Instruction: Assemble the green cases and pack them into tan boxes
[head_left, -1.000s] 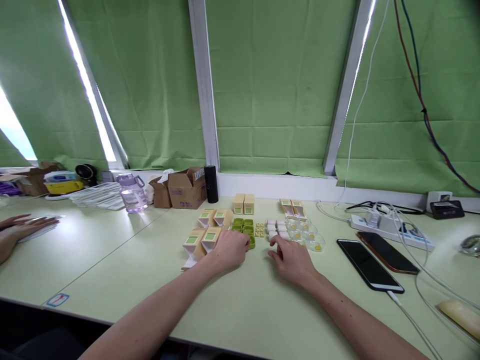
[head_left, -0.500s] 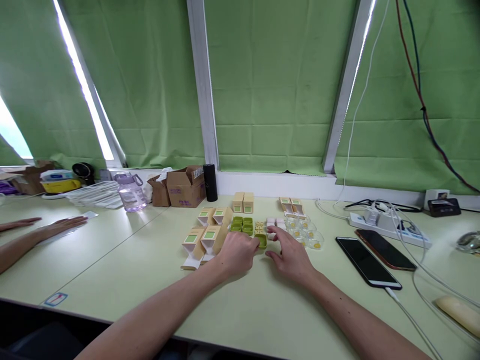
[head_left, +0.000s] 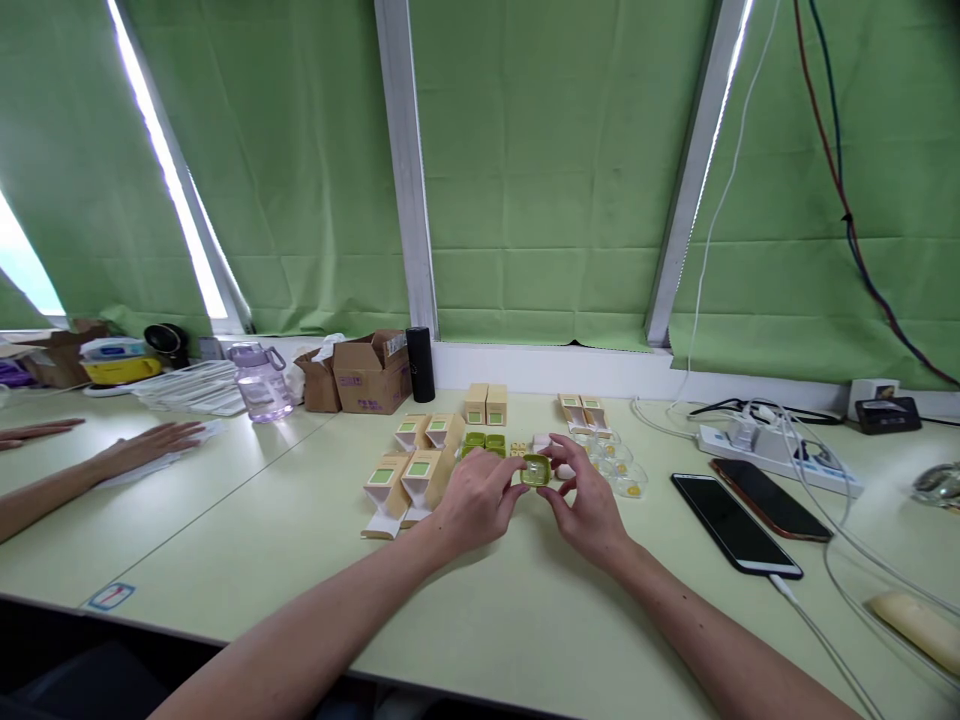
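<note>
Between my two hands is a small green square tray [head_left: 535, 470], tilted so that its hollow inside faces me. My left hand [head_left: 481, 497] pinches its left side between thumb and fingers. The thumb and fingers of my right hand [head_left: 587, 502] close on its right side. Just behind it stand more green trays [head_left: 495, 441], partly hidden by my left hand, and small yellowish pieces [head_left: 517, 449]. A pale pink block [head_left: 541, 441] shows behind my right fingers. Clear plastic domes with yellow centres [head_left: 630, 480] lie right of my right hand. Open cream cartons [head_left: 426, 475] stand left of my left hand.
Closed cream boxes [head_left: 486, 405] and flatter cartons [head_left: 583, 412] stand farther back. Two phones [head_left: 739, 525] and a power strip [head_left: 780, 460] with cables lie right. A purple bottle [head_left: 262, 383], cardboard box [head_left: 373, 373] and black cylinder [head_left: 421, 366] stand back left. Another person's hands [head_left: 154, 449] rest far left.
The green tray has been lifted and tilted towards me. My right hand has closed on its right side, while my left keeps hold. The other person's hand has slid right with a white sheet.
</note>
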